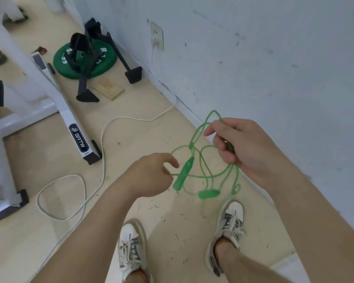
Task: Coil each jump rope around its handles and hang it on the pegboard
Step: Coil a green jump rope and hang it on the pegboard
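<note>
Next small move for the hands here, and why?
Probably shift the left hand from the strand it pinches onto the nearer green handle. The green jump rope hangs in loose tangled loops from the right hand, and that handle and the lower handle dangle ungripped, so coiling cannot start.

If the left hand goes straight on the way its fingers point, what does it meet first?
Probably the upper green plastic jump-rope handle, right beside the left hand; depth is unclear.
</note>
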The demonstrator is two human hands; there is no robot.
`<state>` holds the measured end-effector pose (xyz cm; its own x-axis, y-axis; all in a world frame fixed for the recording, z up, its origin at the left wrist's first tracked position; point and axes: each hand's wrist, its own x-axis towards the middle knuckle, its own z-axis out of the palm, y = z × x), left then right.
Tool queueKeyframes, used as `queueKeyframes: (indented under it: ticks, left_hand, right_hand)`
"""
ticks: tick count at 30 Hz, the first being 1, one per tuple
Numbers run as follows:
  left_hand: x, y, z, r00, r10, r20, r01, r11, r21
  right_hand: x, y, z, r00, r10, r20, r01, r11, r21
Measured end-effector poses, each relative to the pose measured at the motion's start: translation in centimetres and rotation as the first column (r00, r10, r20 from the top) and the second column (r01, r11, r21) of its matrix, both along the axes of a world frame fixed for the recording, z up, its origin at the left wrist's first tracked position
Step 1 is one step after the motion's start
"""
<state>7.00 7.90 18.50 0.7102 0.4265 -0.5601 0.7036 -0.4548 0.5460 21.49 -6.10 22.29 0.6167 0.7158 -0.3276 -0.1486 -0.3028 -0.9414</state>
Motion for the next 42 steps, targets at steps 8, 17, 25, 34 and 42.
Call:
queueKeyframes:
  ticks: [8,17,25,34,42]
  left_hand:
    - [2.5,-3.8,-0.6,0.983,0.098,0.157,-0.066,0.977,-0.201]
    - [3.2,-4.9,-0.3,0.656,0.658,0.37,-0.412,0.723,-0.555]
    - [2.3,-2.3,1.9,0.47,0.862,0.19,-0.239,0.331,-0.913]
    - [2.7,-1.8,2.6,0.48,0.829,0.288,-0.226,0.434,-0.872]
    - [2.2,-1.8,2.8,0.692,0.595,0.409,-0.139,0.666,-0.733]
  right_hand:
    - [0.6,-0.9,1.0,0.863,0.187,-0.47,-0.03,0.946,0.322]
    - [0.4,-0.9,0.9,0.909,0.234,-0.346,-0.166,0.963,0.213]
    - [0.3,-0.3,0.4,0.892,0.408,0.193,-0.328,0.88,-0.343]
    - [1.0,-0.6,-1.0,0.723,0.691,0.017,-0.509,0.548,-0.664]
    - [0.8,0.7,0.6,0.953,0.229,0.198,-0.193,0.964,-0.183]
